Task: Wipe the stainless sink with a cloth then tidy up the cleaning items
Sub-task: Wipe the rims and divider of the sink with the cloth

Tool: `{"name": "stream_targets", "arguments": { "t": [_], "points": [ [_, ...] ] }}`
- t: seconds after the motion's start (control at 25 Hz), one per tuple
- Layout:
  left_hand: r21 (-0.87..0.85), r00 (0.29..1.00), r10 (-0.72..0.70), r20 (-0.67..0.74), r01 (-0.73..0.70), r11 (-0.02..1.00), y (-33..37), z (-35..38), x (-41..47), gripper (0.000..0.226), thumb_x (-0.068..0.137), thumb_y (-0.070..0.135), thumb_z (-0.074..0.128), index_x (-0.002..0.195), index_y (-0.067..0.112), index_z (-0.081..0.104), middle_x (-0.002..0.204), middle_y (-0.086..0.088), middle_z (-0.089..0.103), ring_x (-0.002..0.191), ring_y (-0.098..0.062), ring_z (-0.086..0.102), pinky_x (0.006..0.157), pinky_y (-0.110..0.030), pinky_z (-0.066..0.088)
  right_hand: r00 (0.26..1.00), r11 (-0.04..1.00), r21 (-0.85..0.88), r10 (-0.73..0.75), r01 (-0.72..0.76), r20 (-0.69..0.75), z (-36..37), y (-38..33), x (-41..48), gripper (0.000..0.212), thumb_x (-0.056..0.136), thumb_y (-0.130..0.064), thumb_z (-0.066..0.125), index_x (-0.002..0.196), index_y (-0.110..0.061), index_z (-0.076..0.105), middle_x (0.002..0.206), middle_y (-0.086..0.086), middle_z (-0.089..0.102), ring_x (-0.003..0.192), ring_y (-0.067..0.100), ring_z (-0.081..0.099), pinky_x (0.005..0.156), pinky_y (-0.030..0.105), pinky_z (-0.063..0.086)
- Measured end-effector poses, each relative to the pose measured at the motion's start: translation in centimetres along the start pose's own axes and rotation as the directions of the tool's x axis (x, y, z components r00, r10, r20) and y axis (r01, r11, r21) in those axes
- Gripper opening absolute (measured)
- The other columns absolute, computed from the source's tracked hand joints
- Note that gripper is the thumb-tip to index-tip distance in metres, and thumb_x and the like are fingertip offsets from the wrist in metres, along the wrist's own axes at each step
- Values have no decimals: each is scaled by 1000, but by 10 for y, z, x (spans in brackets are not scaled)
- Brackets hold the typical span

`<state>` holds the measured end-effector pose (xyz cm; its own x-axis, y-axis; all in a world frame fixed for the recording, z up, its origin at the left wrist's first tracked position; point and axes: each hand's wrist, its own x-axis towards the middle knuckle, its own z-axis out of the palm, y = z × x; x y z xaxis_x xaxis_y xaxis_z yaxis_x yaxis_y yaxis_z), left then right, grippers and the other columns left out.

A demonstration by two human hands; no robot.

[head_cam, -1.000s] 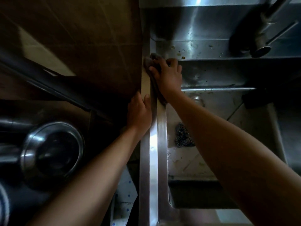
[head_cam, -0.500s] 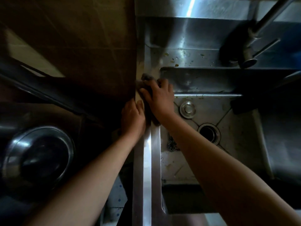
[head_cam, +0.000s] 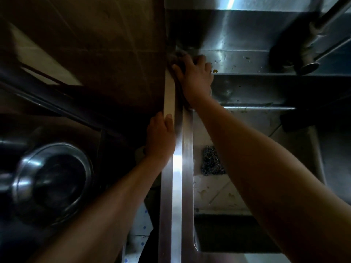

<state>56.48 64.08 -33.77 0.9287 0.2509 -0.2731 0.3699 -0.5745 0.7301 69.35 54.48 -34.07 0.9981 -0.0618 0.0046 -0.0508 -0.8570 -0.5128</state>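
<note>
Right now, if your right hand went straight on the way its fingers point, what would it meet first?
Beyond the cloth it presses, the right hand would probably meet the upright steel backsplash at the back-left corner of the sink, though depth is unclear here.

The stainless sink (head_cam: 178, 186) fills the right half of the frame. Its bright left rim runs from top to bottom, and its back ledge is speckled with dirt. A dark, crumpled cloth (head_cam: 175, 56) lies at the rim's upper end, in the back left corner, pressed under the right hand (head_cam: 193, 76). A grey steel scourer (head_cam: 211, 164) lies on the basin floor, just beside the left wall.
</note>
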Motion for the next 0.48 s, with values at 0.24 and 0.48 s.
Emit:
{"name": "stream_targets", "arguments": {
  "t": [0.24, 0.48],
  "points": [
    [-4, 1000, 6, 20, -6, 1000, 2, -2, -2, 33, 97, 26, 33, 110, 1, 51, 109, -23, 55, 101, -36, 53, 89, -48, 42, 997, 997, 32, 74, -75, 20, -2, 3, -29, 42, 93, -46, 38, 131, -29, 41, 134, 15, 33, 121, 36, 33, 98, 48, 33],
    [-9, 1000, 27, 12, -26, 1000, 4, -3, -1, 32, 97, 23, 36, 113, 0, 51, 115, -24, 54, 107, -35, 50, 93, -43, 38, 996, 996, -46, -75, 77, 46, -2, 0, -57, 42, 91, -48, 41, 129, -31, 47, 128, 14, 39, 111, 34, 36, 90, 41, 32]
  ]
}}
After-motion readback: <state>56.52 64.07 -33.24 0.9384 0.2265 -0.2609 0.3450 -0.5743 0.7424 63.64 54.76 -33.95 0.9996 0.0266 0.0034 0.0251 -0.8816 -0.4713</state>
